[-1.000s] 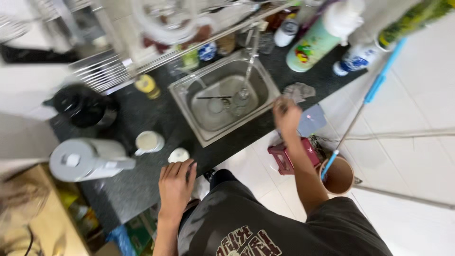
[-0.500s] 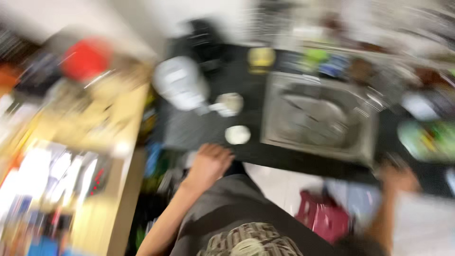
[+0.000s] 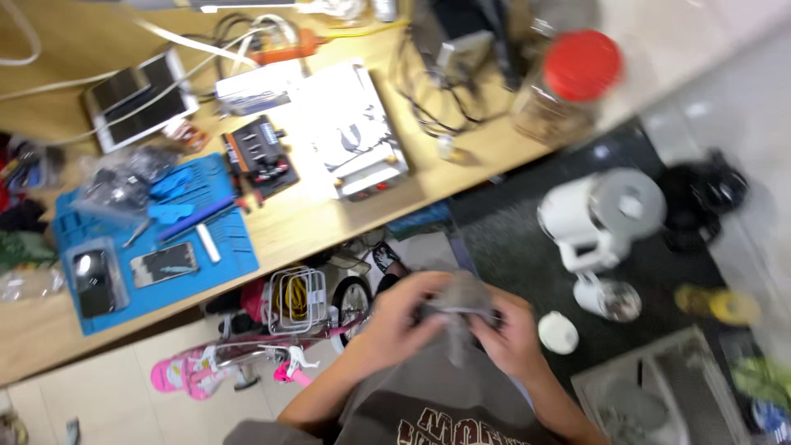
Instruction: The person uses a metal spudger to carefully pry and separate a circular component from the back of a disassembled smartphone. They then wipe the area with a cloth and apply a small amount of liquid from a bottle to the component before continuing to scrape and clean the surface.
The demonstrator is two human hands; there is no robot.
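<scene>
Both hands, left hand (image 3: 395, 317) and right hand (image 3: 511, 334), grip bunched grey shirt fabric (image 3: 461, 309) near the body, possibly wiping.

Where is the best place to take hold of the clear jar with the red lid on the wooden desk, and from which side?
Probably from above, fingers around the round red lid of the clear jar. It appears upright, lid uppermost. Dark cables crowd its left side, and the right side at the desk edge seems freer.
</scene>
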